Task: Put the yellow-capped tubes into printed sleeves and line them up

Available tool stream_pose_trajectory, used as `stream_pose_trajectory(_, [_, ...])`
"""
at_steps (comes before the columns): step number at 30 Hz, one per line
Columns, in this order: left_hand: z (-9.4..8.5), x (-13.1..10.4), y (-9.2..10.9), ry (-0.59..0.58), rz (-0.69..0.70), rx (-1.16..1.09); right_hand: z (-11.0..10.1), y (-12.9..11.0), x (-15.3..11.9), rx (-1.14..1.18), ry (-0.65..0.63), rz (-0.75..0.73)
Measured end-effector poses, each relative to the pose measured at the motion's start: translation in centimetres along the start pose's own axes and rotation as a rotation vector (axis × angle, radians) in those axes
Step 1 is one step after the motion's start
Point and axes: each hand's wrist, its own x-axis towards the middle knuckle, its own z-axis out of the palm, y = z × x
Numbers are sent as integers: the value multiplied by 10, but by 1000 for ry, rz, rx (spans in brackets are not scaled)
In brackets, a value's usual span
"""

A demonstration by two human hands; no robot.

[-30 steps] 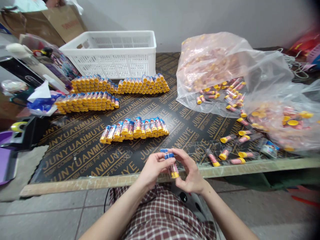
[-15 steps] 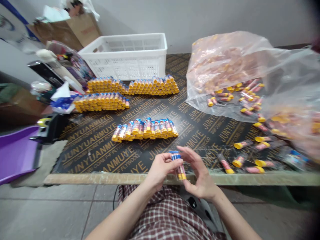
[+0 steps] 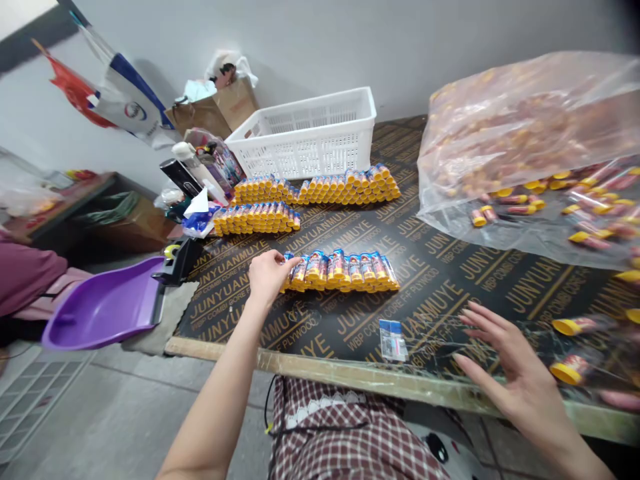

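My left hand is closed at the left end of the front row of small tubes. Its thumb and fingers grip one small tube, mostly hidden behind the hand. The row's tubes have yellow ends and blue-topped printed sleeves, and lie stacked side by side. My right hand is open with fingers spread, holding nothing, over the table's near right part. Nearest to it are loose yellow-ended tubes without blue sleeves. A flat clear sleeve with a blue band lies between my hands.
Stacked rows of sleeved tubes stand before a white plastic basket. At right, a large clear bag spills loose tubes. A tape dispenser and purple dustpan are at left. Another person's sleeve shows far left.
My left hand has carried the tube from the table's near edge to the row's left end. My right hand has moved away to the right. The view has turned left.
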Motion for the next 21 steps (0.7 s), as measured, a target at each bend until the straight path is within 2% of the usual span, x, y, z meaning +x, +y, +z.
stream_pose_trajectory(2, [3,-1,0,-18,28,59,-3,-2,0,-32,3,-16])
stream_pose_trajectory(4, [0,-6,4,22,57,55,-8,-3,0,-55,10,-10])
stream_pose_trajectory(7, [-2,-26,18,236,131,-125,-17,-2,0,-89,51,26])
stream_pose_trajectory(9, [6,-49,33,296,187,-299,-21,2,0,-119,99,48])
stream_pose_trajectory(10, [14,-62,42,230,218,-376,-22,4,0,-138,123,56])
stream_pose_trajectory(12, [37,-88,61,-92,318,-495,-24,9,1,-183,172,68])
stream_pose_trajectory(13, [50,-99,70,-257,367,-507,-24,11,2,-206,193,69])
stream_pose_trajectory(15, [74,-114,83,-459,428,-422,-27,17,2,-246,231,70])
stream_pose_trajectory(18, [95,-119,92,-563,447,-214,-33,26,0,-325,262,89])
stream_pose_trajectory(21, [97,-116,91,-605,421,-162,-42,38,-4,-480,241,122])
